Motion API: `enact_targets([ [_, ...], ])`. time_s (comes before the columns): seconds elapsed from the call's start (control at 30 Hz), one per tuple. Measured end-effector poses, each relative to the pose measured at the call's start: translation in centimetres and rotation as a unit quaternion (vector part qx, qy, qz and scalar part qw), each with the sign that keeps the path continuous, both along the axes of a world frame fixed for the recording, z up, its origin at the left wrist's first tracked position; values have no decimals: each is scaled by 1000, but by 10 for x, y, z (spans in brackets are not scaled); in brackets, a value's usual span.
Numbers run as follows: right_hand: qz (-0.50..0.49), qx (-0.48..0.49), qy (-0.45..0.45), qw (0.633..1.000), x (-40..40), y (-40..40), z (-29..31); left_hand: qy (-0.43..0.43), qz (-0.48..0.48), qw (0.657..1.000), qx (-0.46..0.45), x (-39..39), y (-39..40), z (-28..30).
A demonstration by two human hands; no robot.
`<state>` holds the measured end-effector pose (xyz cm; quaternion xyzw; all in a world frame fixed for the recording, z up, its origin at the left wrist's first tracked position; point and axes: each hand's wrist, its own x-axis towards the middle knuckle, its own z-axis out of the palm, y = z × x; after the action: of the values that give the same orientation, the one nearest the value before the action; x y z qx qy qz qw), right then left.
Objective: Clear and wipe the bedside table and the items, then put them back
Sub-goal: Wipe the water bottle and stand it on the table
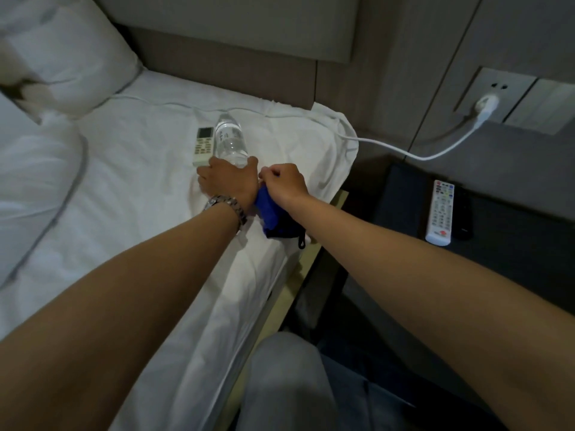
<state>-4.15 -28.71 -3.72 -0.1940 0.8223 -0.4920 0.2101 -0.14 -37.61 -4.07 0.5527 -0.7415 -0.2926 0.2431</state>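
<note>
The left hand (228, 178), a metal watch (228, 206) on its wrist, lay over the near end of a clear plastic water bottle (231, 141) lying on the white bed sheet (149, 181), thumb and fingers curled round the bottle. Just left of the bottle lay a white air-conditioner remote (203, 145), touching the hand's knuckles. The right hand (281, 181) was closed in a fist, gripping a blue cloth (267, 211) that hung beneath it. On the dark bedside table (504, 244) lay a white TV remote (440, 211) beside a black remote (462, 219). The bottle's label and the remotes' markings were too blurred to read.
</note>
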Motion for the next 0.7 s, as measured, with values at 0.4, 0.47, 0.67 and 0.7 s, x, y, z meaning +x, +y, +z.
enact_targets([
  [0.4, -14, -70, -234, 970, 10, 83, 20, 217, 60, 959, 172, 45, 101, 13],
  [0.47, -2, -75, -254, 964, 9, 103, 24, 226, 64, 955, 178, 49, 121, 16],
  [0.67, -16, -107, -266, 958, 10, 164, 34, 247, -4, 959, 140, 49, 175, 13],
  [0.7, -13, -105, -264, 959, 10, 175, 35, 250, -25, 958, 136, 48, 186, 14],
])
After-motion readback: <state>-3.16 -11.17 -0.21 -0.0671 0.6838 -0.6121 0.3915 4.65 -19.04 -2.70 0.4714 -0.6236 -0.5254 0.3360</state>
